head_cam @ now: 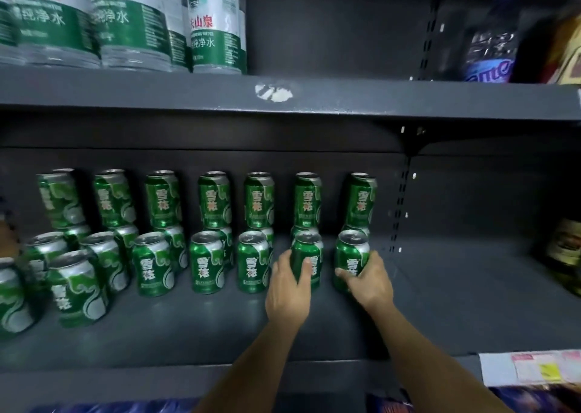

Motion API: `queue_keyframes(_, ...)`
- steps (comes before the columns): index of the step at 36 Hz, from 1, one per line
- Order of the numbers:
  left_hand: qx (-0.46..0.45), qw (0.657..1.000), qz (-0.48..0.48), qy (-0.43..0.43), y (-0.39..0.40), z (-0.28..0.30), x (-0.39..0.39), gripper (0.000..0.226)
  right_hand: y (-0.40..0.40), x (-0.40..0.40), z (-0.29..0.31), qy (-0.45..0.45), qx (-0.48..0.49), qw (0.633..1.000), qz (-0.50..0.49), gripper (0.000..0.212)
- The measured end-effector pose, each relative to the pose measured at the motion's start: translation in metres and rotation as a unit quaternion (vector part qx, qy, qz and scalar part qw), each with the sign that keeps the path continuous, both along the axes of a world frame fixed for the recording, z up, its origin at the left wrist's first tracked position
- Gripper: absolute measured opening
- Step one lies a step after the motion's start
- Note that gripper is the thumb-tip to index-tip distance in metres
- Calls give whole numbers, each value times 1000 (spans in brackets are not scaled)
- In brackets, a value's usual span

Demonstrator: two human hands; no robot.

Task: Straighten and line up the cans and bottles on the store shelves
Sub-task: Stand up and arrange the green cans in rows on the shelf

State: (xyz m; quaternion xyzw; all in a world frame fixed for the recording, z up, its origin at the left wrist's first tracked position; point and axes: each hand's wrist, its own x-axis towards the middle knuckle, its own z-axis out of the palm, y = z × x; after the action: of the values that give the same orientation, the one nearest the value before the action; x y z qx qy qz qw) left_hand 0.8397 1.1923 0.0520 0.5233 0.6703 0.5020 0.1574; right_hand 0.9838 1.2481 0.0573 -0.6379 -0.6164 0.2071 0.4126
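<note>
We grip 2 front cans: left hand wraps one can, right hand the end can beside it, prob. to square both w/ the row.

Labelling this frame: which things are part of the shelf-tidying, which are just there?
Job: green cans; left hand on one front can; right hand on the rightmost front can; water bottles.
Just there: shelf, price label.

You can read 雪花 on the green cans, and 山泉 and 纯净水 on the water bottles.
</note>
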Motion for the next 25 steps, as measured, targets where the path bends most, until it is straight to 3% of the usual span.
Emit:
queue_keyframes(6,34,995,71,65,-18,-4,-23,33,14,-1,-10,3,-21,1000,-16,58)
queue_keyframes(11,72,983,152,78,-35,-1,-54,21,-9,-13,-1,13,61,993,-101,56)
queue_keyframes(17,131,959,226,110,-59,6,-110,28,-40,-52,31,52,171,972,-154,59)
queue_keyframes(25,189,906,344,159,-108,31,-222,46,-88,-157,56,58,222,966,-115,65)
